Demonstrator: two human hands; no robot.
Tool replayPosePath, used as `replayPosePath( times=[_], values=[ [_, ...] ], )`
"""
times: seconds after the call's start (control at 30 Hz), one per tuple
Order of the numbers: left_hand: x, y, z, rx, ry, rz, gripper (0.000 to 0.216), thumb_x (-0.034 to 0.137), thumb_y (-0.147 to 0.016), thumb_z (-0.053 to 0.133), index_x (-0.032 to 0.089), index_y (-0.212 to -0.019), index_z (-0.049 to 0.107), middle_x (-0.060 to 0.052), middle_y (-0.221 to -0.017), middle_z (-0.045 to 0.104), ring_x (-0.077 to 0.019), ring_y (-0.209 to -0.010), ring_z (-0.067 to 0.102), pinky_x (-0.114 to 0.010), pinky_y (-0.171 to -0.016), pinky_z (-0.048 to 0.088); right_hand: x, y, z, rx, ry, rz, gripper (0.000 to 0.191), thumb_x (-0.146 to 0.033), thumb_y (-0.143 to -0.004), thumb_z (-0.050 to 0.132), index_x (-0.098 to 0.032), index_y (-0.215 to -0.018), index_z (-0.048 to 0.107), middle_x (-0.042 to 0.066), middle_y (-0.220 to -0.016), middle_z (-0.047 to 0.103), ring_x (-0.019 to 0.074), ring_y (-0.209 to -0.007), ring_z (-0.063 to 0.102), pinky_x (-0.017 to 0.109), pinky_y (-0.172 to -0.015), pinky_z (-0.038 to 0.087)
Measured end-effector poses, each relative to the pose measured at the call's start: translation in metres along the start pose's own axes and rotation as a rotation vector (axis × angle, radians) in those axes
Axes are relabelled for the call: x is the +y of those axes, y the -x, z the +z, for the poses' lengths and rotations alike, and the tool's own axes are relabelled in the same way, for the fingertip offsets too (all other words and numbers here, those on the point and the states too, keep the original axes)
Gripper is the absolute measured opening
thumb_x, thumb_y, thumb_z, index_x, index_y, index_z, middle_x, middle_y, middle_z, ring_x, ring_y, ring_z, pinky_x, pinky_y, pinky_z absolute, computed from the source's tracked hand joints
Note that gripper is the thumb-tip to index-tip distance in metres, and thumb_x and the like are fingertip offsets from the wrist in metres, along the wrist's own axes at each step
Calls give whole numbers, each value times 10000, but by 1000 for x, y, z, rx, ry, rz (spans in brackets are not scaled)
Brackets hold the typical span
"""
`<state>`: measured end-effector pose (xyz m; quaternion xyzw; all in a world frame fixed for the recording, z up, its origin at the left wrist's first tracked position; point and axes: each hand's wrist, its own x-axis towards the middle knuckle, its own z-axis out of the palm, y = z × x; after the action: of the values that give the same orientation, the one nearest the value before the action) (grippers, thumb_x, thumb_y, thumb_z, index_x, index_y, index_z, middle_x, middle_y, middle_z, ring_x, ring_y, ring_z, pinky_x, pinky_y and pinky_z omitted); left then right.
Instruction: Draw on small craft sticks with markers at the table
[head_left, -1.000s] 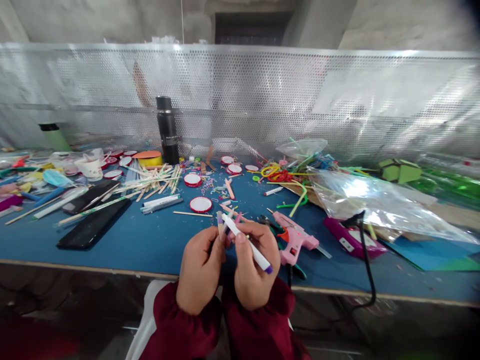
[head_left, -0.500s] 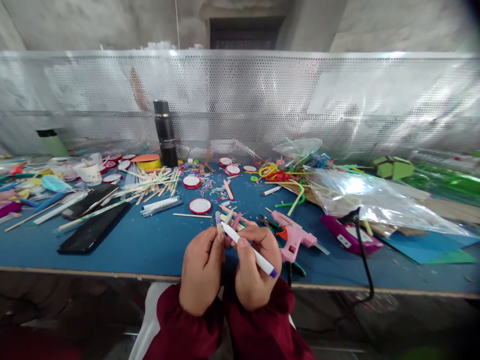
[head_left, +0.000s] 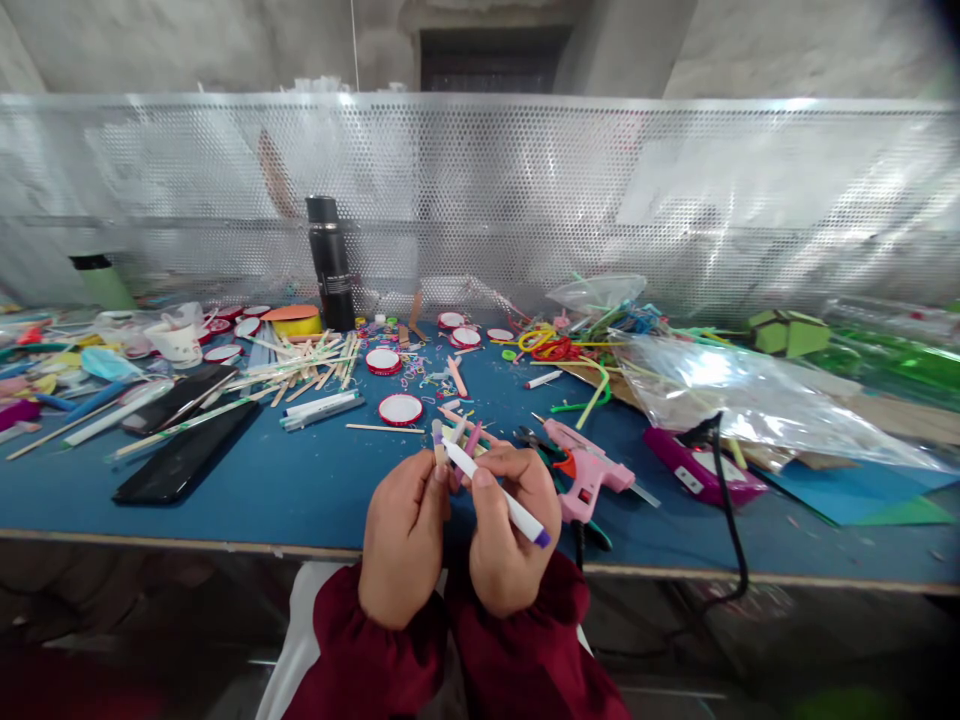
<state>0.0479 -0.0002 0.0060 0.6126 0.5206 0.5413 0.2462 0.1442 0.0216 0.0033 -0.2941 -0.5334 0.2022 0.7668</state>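
Marker (head_left: 523, 514) is resting in the grasp of the right hand (head_left: 516, 545), its nib pointing at a stick (head_left: 439, 452). The left hand (head_left: 405, 540) is pinching this stick above the table (head_left: 315, 485), near the front edge. Purple is showing on top; lower, it is looking uncoloured. Leftward, bare room is lying; rightward, the glue gun (head_left: 592, 478) is crowding.

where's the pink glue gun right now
In the head view, the glue gun lies right of centre near the table's front edge, between the right hand and the purple box.
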Motion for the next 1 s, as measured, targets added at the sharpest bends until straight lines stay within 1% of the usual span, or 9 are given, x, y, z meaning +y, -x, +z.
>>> replayPosePath(
  times=[0.17, 0.33, 0.43, 0.57, 0.7, 0.87, 1.0],
  values=[
    [1, 1, 0, -11, -1, 1, 401, 444, -1057, 400, 205, -765, 535, 5, -705, 524, -152, -664, 462, -284, -642, 333, -2, -1, 0, 23, 13, -14, 101, -234, -917, 598, -227, -817, 613, -18, -738, 611, 175, -711, 602, 407, -853, 510],
    [2, 1, 0, -5, -5, 1, 393, 437, -1057, 396, 209, -760, 515, 9, -703, 514, -155, -661, 457, -289, -644, 326, -1, 0, 0, 16, 21, -9, 93, -244, -915, 596, -228, -823, 597, -20, -732, 607, 179, -707, 607, 412, -856, 511],
    [2, 2, 0, -7, -16, -8, 383, 428, -1058, 393, 211, -765, 511, 10, -713, 512, -157, -669, 457, -293, -656, 328, 0, 1, 0, 34, 43, -7, 78, -241, -911, 599, -229, -834, 603, -17, -743, 606, 182, -724, 609, 418, -867, 514],
    [1, 3, 0, -1, -19, -11, 381, 428, -1059, 392, 211, -767, 508, 10, -714, 502, -160, -672, 454, -297, -657, 322, 1, 2, -2, 5, 46, -3, 84, -237, -916, 595, -227, -832, 602, -12, -758, 614, 179, -720, 608, 410, -858, 513],
    [1, 3, 0, -5, -20, -11, 382, 432, -1060, 391, 210, -774, 516, 9, -719, 503, -161, -679, 459, -298, -661, 322, 1, 2, -2, 22, 40, -15, 65, -229, -912, 602, -228, -848, 614, -14, -763, 617, 181, -737, 611, 425, -894, 508],
    [2, 3, 0, -2, -14, -13, 380, 433, -1060, 394, 209, -779, 519, 10, -719, 501, -159, -679, 457, -296, -660, 327, 1, 2, -2, 5, 23, -13, 83, -240, -916, 594, -227, -834, 601, -14, -760, 613, 182, -724, 615, 413, -861, 510],
    [1, 3, 0, -8, -15, -3, 380, 420, -1061, 394, 207, -772, 520, 10, -716, 503, -156, -676, 455, -294, -655, 322, -2, 2, -1, 5, 26, -21, 66, -217, -920, 593, -227, -861, 620, -10, -785, 614, 180, -759, 616, 397, -860, 507]
  ],
)
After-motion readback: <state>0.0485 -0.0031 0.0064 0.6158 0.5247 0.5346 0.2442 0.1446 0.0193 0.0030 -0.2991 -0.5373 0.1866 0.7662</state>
